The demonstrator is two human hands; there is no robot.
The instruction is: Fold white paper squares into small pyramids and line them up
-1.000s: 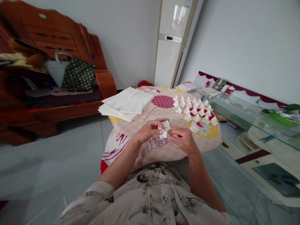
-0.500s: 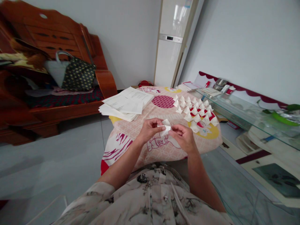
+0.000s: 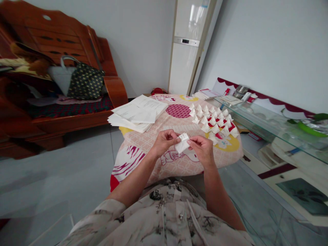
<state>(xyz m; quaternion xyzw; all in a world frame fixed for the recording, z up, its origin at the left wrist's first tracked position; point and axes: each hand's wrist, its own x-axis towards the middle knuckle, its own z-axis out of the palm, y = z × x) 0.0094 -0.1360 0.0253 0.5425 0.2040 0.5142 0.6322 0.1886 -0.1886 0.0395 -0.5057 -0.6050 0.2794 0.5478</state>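
Note:
Between my two hands is a small folded piece of white paper (image 3: 182, 145), held above the table near its front edge. My left hand (image 3: 167, 140) pinches its left edge between thumb and fingers. On the opposite edge, my right hand (image 3: 201, 146) grips it the same way. Several small pointed folded paper shapes (image 3: 215, 129) stand in rows on the cloth, to the right and beyond my hands. A fanned stack of printed paper sheets (image 3: 139, 111) lies at the back left of the table.
A patterned pink cloth (image 3: 143, 143) covers the table. Along the right runs a glass-topped cabinet (image 3: 266, 126) with cups and a green bowl (image 3: 312, 130). A wooden sofa (image 3: 77, 112) with a dark patterned bag (image 3: 85, 82) stands at left, a tall white air conditioner (image 3: 183, 65) at the back.
The paper between my hands has been turned and its folded faces now lie flatter, showing a squarer shape. My hands have shifted only slightly.

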